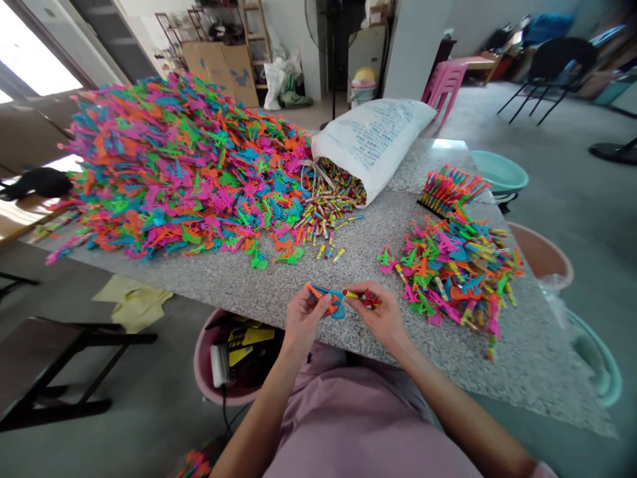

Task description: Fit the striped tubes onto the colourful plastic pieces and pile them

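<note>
My left hand (307, 314) is closed on a few small plastic pieces (328, 299), orange and blue, at the table's front edge. Facing it, my right hand (381, 315) is closed around several short printed tubes (369, 299), red and yellow. One yellow tube sticks out toward the plastic pieces; whether they touch I cannot tell. Beyond my hands, a few loose tubes (330, 253) lie on the granite table (368, 245). To the right is a pile of plastic pieces with tubes attached (452, 265).
A large heap of bright plastic pieces (189, 166) covers the table's left. Beside it a white sack (373, 143) spills printed tubes (323, 206). A row of upright pieces (450, 189) stands at the right. Below the front edge sits a pink tub (203, 372); basins (502, 171) stand past the right edge.
</note>
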The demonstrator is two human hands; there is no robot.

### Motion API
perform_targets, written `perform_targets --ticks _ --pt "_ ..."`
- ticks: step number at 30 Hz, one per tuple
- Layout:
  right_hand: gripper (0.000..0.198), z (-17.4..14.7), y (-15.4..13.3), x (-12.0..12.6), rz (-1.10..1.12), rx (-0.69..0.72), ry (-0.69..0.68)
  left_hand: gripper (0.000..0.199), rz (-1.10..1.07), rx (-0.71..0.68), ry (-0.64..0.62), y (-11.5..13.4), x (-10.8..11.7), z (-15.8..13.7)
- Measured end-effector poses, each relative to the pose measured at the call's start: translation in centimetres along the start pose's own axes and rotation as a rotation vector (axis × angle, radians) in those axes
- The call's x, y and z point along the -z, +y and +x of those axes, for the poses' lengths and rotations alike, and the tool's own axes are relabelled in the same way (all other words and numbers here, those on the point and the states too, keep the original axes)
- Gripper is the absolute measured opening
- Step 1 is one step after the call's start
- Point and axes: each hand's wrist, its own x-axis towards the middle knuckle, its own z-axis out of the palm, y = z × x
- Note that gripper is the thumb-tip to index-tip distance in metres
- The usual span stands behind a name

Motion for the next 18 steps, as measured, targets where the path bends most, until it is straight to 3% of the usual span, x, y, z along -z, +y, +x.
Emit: perform_targets --ticks 13,18 --pt "0.009 -0.4 0.6 1.1 -0.062 0.081 0.012 0.03 0.009 0.051 -0.045 -0.2 -0.8 0.5" --pt "0.01 -0.6 0.8 1.0 -0.132 0.165 -0.037 0.03 -0.096 0.094 -0.045 -0.8 -1.3 0.5"
